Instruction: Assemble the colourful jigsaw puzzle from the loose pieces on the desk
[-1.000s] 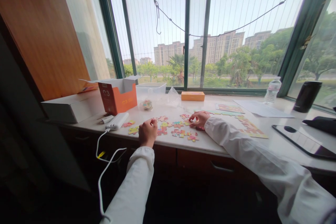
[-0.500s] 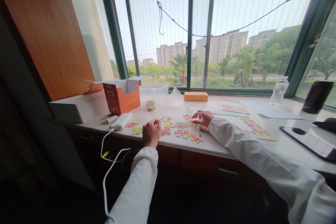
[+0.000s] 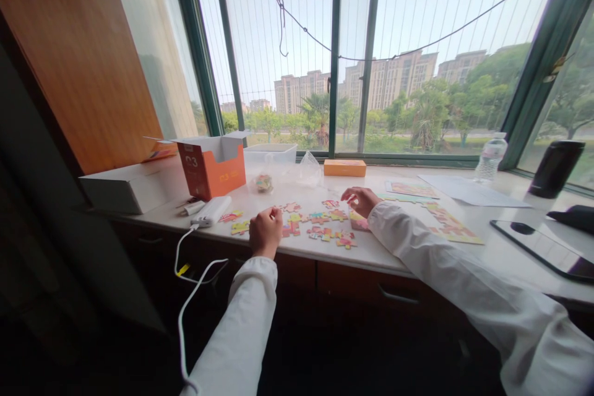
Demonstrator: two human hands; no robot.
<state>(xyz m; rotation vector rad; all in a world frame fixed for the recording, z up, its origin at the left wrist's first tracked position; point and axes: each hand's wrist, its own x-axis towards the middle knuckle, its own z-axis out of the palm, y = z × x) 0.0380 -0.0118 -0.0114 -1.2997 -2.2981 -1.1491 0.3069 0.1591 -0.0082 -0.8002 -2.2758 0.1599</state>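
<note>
Loose jigsaw puzzle pieces [image 3: 320,218] in pink, yellow and teal lie spread along the front of the white tabletop. My left hand [image 3: 266,231] is closed in a fist at the left part of these pieces; whatever its fingers may hold is hidden. Just above the right side of the spread hovers my right hand [image 3: 362,201], its fingers bent and apart, with nothing visible in them. Under its wrist, a pinkish piece [image 3: 359,221] is partly covered. A joined puzzle border [image 3: 452,226] lies farther right, partly hidden behind my right sleeve.
An orange box [image 3: 216,168], a white power bank [image 3: 212,211] with a cable and a bag of pieces [image 3: 263,182] stand left. At the back are a clear tub [image 3: 271,154] and a small orange box [image 3: 344,167]. A tablet [image 3: 542,247], bottle [image 3: 492,158] and black flask [image 3: 557,168] are right.
My right hand has lifted slightly off the pieces and its fingers have spread, uncovering some of them. The left hand stays closed in its place. The view has shifted a little.
</note>
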